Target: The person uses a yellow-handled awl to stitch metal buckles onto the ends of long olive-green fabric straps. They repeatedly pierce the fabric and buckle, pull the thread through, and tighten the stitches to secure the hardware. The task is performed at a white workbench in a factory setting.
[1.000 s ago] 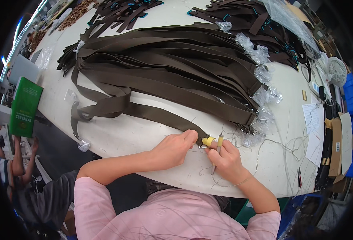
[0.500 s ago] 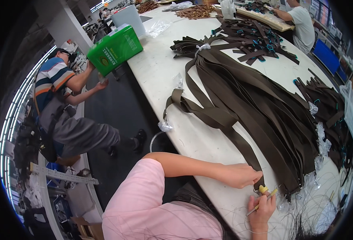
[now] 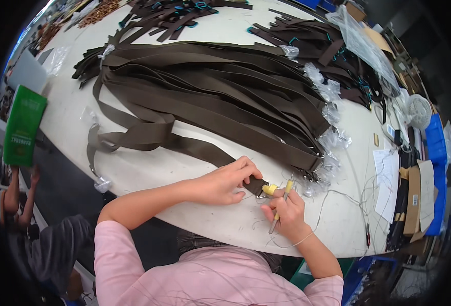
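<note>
A dark brown webbing strap [image 3: 200,150] runs loose across the white table toward me, with a small metal fitting at its near end. My left hand [image 3: 225,182] has its fingers curled over that end, the thumb lying lower beside it. Just to the right, my right hand [image 3: 289,210] grips a slim pen-like tool [image 3: 288,189], yellow at the top and greyish below. A yellow cover [image 3: 270,189] sits on a right fingertip, which touches the metal fitting. The tool's exact kind is unclear.
A large tied bundle of brown straps [image 3: 210,76] fills the table's middle, clear plastic [image 3: 330,137] around its metal-tipped ends. More straps with teal buckles [image 3: 332,51] lie beyond. Loose threads, a paper sheet [image 3: 386,178] and a small fan [image 3: 419,109] are right. Far left, a person holds a green box [image 3: 25,125].
My view has swung right, so the person with the green box now shows at the far left edge. My left hand's fingers have spread somewhat over the strap end. The right hand keeps the tool.
</note>
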The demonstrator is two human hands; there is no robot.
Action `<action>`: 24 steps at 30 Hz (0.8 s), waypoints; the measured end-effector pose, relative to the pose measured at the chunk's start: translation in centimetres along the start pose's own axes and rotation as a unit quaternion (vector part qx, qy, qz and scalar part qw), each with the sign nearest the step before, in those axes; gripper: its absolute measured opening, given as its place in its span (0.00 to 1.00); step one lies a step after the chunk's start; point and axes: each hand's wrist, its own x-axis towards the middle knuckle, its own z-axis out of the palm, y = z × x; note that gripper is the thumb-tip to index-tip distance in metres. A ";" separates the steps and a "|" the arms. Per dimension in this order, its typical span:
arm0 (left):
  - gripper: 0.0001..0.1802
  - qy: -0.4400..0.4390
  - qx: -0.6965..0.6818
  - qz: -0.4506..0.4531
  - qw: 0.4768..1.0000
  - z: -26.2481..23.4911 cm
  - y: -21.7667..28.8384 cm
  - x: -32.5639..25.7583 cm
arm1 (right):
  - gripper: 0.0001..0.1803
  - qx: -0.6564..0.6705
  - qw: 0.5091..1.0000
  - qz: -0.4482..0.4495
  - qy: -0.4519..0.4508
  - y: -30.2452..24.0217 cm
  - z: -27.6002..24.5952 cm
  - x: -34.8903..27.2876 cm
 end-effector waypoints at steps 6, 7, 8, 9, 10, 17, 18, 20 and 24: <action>0.21 0.049 0.147 0.082 0.984 1.1 0.4 0.0 | 0.31 0.039 0.989 0.009 0.139 1.6 -2.2 0.9; 0.17 0.066 0.166 0.106 0.978 1.6 0.1 0.0 | 0.33 0.049 0.986 0.041 0.156 1.6 -2.6 1.1; 0.14 0.083 0.185 0.129 0.971 2.2 -0.4 0.0 | 0.36 0.058 0.981 0.072 0.171 1.7 -3.4 1.5; 0.11 0.099 0.205 0.154 0.962 2.5 -0.6 0.0 | 0.39 0.067 0.974 0.103 0.189 1.6 -4.1 2.2; 0.09 0.105 0.189 0.147 0.965 2.6 -0.7 0.1 | 0.40 0.151 0.957 0.142 0.202 1.6 -4.6 2.8; 0.03 0.119 0.006 0.043 0.992 1.5 -0.3 0.3 | 0.40 0.548 0.731 0.373 0.163 2.5 -1.4 4.7; 0.04 0.117 -0.003 0.035 0.993 1.6 -0.4 0.3 | 0.40 0.528 0.747 0.381 0.137 2.6 -0.5 3.9; 0.05 0.113 -0.011 0.030 0.993 1.5 -0.5 0.4 | 0.40 0.511 0.755 0.396 0.109 2.7 0.5 2.7; 0.04 0.116 -0.019 0.021 0.993 1.3 -0.5 0.3 | 0.34 0.482 0.768 0.416 0.074 2.5 1.3 2.4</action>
